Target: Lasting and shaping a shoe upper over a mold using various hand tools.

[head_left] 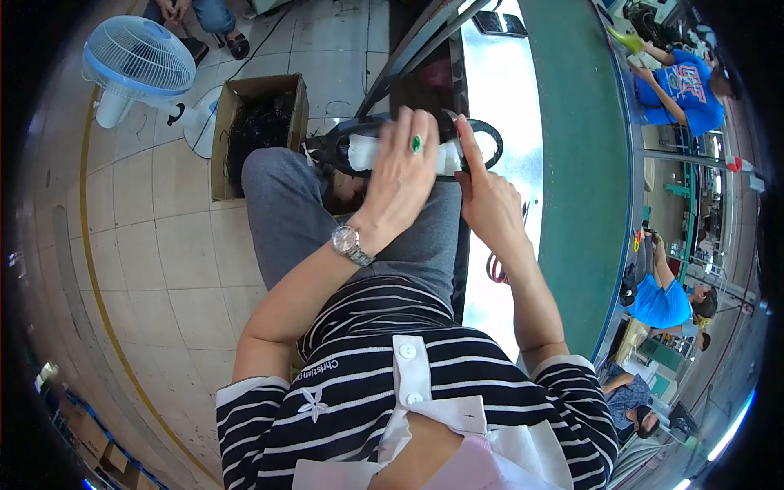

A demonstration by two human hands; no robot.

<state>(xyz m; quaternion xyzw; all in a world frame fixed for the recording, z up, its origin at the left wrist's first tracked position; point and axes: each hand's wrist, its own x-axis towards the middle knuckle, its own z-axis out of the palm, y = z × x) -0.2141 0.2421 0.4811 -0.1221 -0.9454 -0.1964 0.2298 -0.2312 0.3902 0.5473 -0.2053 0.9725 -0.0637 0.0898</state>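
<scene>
A long black shoe-like piece (330, 153) with a white inside lies across above my lap, its rounded end toward the metal tabletop. My left hand (402, 175), with a green-stoned ring and a wristwatch, lies over its middle. The left fingers are stretched out flat and slightly smeared by motion. At the rounded end, my right hand (492, 196) has its index finger laid across the piece and the thumb against its near side; the other fingers are curled. Parts of the piece are hidden beneath both hands.
A cardboard box (220, 155) of black scraps stands on the tiled floor beside a fan (140, 55). To my right run a metal tabletop (508, 98) and a green belt (576, 163). A phone (500, 24) and red-handled tool (495, 269) lie there. Several people work beyond.
</scene>
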